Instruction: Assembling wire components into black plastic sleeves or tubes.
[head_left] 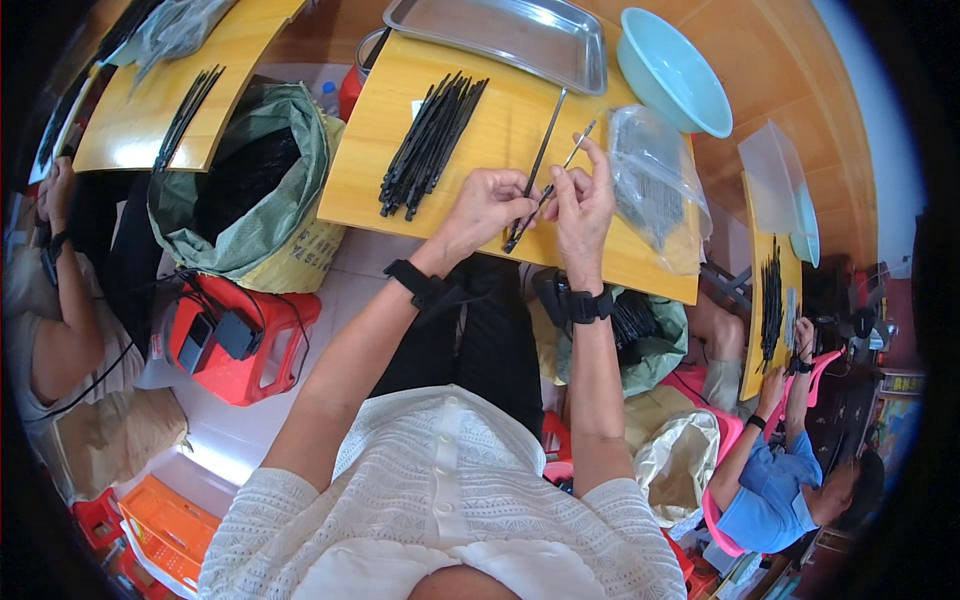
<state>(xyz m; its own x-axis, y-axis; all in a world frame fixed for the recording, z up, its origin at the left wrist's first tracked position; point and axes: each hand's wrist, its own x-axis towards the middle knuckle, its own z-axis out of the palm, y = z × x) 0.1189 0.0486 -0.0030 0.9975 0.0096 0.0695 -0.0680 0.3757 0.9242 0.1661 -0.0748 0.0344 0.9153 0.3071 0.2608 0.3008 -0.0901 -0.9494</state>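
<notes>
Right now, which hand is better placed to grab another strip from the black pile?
Left, probably. The left hand is nearer the black pile, which lies on its side of the table. The right hand pinches a thin strip.

Over the yellow table [480, 95], the left hand [487, 205] and right hand [582, 195] pinch thin black sticks [540, 165] between their fingertips. A bundle of black sticks [432, 145] lies at ten o'clock from them, a metal tray [500, 35] at twelve, a clear bag [655, 185] at three.
</notes>
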